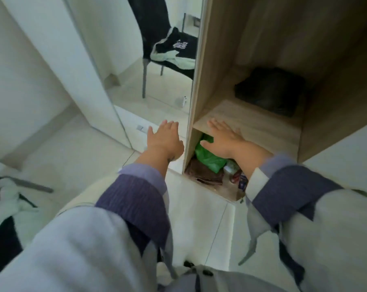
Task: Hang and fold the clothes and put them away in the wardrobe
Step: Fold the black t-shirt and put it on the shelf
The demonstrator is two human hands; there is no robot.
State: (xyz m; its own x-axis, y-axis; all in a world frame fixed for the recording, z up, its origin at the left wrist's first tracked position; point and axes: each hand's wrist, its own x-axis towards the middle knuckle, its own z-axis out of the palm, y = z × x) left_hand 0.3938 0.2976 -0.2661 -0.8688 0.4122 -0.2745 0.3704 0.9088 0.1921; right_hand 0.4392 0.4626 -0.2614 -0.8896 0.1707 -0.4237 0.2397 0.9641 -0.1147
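At the wardrobe (pixel 201 66), both hands, left hand (pixel 164 139) and right hand (pixel 224 140), are held flat and empty, seemingly after placing the dark folded garment (pixel 271 91) on the shelf (pixel 252 125).

Single head-worn view, angled steeply down, close above outstretched arms, facing the open wardrobe (pixel 252 60).

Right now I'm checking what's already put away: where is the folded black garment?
In the head view, the folded black garment lies at the back right of the wardrobe shelf, beyond the right hand.
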